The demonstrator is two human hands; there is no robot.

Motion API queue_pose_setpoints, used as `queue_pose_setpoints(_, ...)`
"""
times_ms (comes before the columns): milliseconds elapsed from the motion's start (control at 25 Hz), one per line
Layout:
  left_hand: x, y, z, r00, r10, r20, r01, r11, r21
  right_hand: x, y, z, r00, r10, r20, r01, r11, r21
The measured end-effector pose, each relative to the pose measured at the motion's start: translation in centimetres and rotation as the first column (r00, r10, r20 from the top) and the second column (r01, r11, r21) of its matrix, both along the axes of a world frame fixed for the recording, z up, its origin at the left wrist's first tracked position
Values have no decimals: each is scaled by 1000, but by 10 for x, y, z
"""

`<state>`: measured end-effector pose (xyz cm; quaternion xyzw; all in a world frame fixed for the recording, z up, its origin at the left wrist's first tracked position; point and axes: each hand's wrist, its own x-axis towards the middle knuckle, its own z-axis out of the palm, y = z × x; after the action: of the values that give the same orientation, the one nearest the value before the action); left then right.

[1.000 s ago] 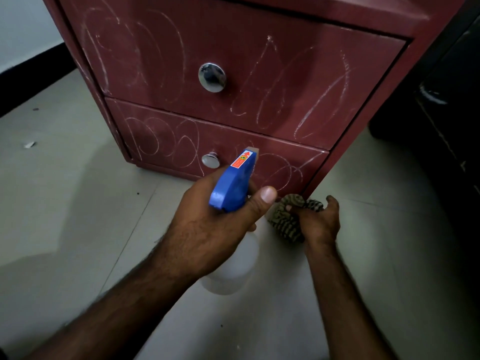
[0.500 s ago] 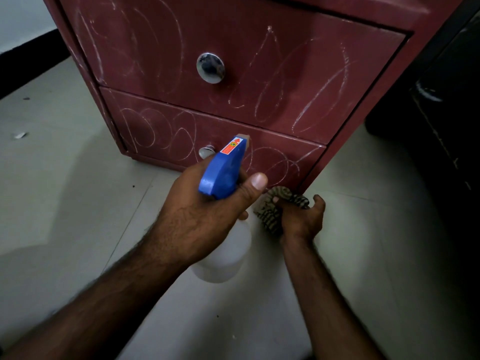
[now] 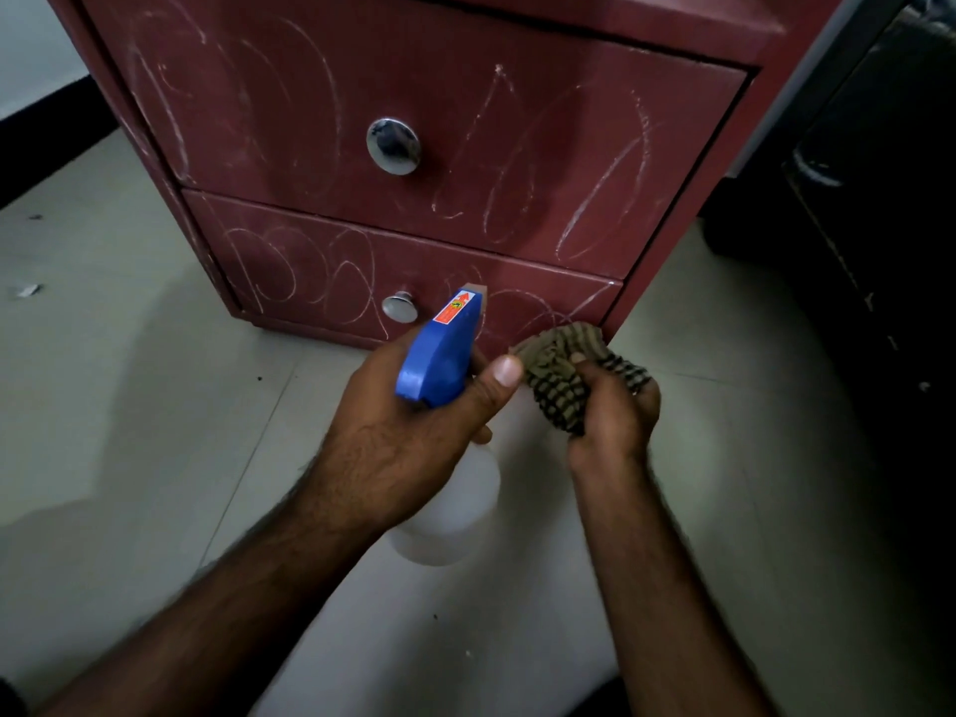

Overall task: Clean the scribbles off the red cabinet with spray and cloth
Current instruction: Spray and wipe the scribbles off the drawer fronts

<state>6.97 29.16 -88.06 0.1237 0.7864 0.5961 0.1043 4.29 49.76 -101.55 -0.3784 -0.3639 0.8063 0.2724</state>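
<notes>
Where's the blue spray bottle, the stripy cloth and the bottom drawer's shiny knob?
spray bottle (image 3: pixel 438 351): head view, on its blue top.
cloth (image 3: pixel 554 390): head view, on its bunched striped middle.
lower knob (image 3: pixel 399 306): head view, on its shiny round face.

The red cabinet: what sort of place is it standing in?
Probably a room in a home, though I can't say which. The small two-drawer red cabinet, scribbled in white, stands on a pale tiled floor, near a pale wall with dark skirting, beside dark furniture.
</notes>
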Motion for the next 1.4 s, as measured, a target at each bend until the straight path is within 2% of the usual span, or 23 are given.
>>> queue_pose_setpoints(200, 2, -1, -1, 1000, 0, 7, 0, 1000, -31, 7, -16, -1, 997, -22, 76, 26, 998, -60)
queue_pose_setpoints(320, 1, 1, -5, 1000, 14, 27, -12, 999, -47, 6, -10, -2, 996, 23, 89, -17, 998, -64)
queue_pose_setpoints(520, -3, 4, -11, 999, 26, 42, -24, 998, -61, 0, 7, -6, 995, 94, -23, -96, 989, -109)
queue_pose_setpoints(680, -3, 6, -12, 998, 32, 52, -28, 997, -66, 0, 2, -19, 993, 79, 92, -70, 993, -100)
queue_pose_setpoints(760, -3, 5, -11, 999, 31, 45, -28, 997, -66, -2, 2, -21, 992, 82, 99, -71, 992, -107)
queue_pose_setpoints(880, -5, 3, -10, 999, 38, 21, -37, 996, -78, -6, 7, -17, 998, 55, 2, -55, 995, -79)
queue_pose_setpoints(960, -6, 3, -11, 999, 34, 12, -33, 997, -73, -7, 6, -20, 999, 36, 38, -35, 998, -49)
queue_pose_setpoints(1120, -5, 3, -12, 999, 41, 27, -39, 996, -82, -5, 0, -26, 993, 41, 115, -31, 996, -89)
queue_pose_setpoints(1280, -5, 4, -11, 998, 45, 45, -42, 997, -70, -8, 4, -12, 999, 0, 44, 3, 998, -68)
queue_pose_setpoints(1400, -4, 4, -12, 998, 41, 47, -37, 997, -73, -5, -1, -6, 991, -88, 100, 88, 996, -2)
